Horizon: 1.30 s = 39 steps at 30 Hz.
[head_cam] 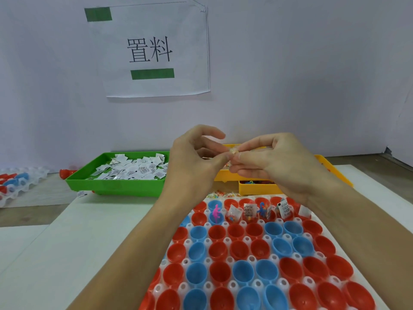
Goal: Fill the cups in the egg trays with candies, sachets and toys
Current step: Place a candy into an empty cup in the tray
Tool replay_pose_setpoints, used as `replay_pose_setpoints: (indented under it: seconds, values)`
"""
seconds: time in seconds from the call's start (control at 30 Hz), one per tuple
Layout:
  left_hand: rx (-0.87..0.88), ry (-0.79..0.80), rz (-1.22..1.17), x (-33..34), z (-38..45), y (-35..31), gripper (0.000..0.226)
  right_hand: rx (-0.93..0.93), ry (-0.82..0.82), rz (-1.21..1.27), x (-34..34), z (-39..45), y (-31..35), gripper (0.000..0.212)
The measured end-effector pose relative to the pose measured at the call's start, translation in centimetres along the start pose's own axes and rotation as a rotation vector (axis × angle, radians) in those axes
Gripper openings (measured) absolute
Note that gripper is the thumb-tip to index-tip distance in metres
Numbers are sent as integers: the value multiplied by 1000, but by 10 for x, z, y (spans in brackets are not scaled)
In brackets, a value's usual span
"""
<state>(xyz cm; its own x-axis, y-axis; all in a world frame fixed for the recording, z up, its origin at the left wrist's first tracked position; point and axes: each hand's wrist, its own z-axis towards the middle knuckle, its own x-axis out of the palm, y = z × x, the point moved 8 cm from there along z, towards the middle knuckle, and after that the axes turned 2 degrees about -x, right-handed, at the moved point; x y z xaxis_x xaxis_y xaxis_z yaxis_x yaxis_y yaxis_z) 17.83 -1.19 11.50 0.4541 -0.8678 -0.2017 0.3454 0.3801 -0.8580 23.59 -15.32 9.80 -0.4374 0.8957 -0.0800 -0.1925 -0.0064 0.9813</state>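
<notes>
1. Pale wall and a white tabletop framed your work.
2. Your left hand and right hand pinched one small crinkly candy between thumbs and fingertips, above the egg tray.
3. Glossy red and blue cups filled that tray; its far row held sachets and toys.
4. Beyond the tray sat a green bin of sachets.
</notes>
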Motion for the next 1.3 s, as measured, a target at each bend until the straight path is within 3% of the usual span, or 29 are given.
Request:
replay_pose_setpoints:
  seconds: [0.2, 0.33, 0.5, 0.73, 0.83, 0.97, 1.3]
  values:
    - [-61, 27, -140, 3, 0, 6, 5, -15, -23, 5, -3, 0, 1, 13]
    - [-120, 53, -189, 3, 1, 14, 9, -18, -25, -7, -2, 0, 0, 16]
    - [-178, 142, -80, 7, 1, 21, 4, -51, -17, -6, -1, -1, 2, 13]
    - [-45, 194, 126, 6, 3, 12, 6, -51, 46, 22, 4, 0, 3, 12]
    - [-17, 255, 212, 8, 4, 13, 9, -63, 75, -85, 6, 1, 0, 17]
    - [8, 383, 347, 12, 2, 18, 10, -129, 78, -346, 6, 3, -4, 8]
    - [-136, 633, 410, 19, -6, 37, 9, -155, 158, -635, 19, 2, -12, 10]
